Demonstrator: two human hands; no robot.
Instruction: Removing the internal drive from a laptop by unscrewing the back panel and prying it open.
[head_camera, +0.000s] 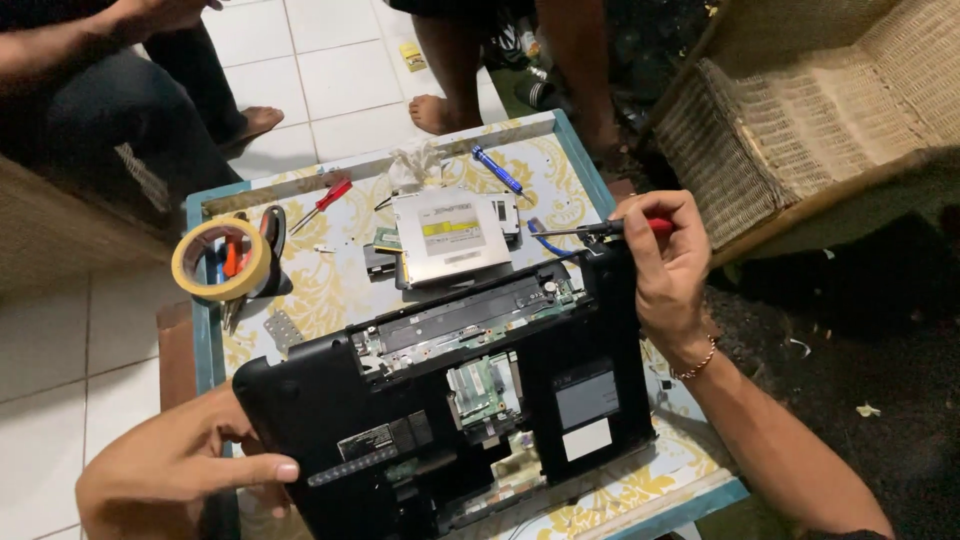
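The laptop (440, 400) is steadied at its near left corner by the left hand (170, 470); a screwdriver (610, 229) is gripped by the right hand (665, 265) at the far right corner on the desk (560, 150).

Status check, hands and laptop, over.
Left hand grips the opened laptop corner. Right hand holds red screwdriver at its far edge. Removed drive beyond.

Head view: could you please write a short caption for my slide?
Left hand steadies an opened black laptop while the right hand holds a red-handled screwdriver at its edge.
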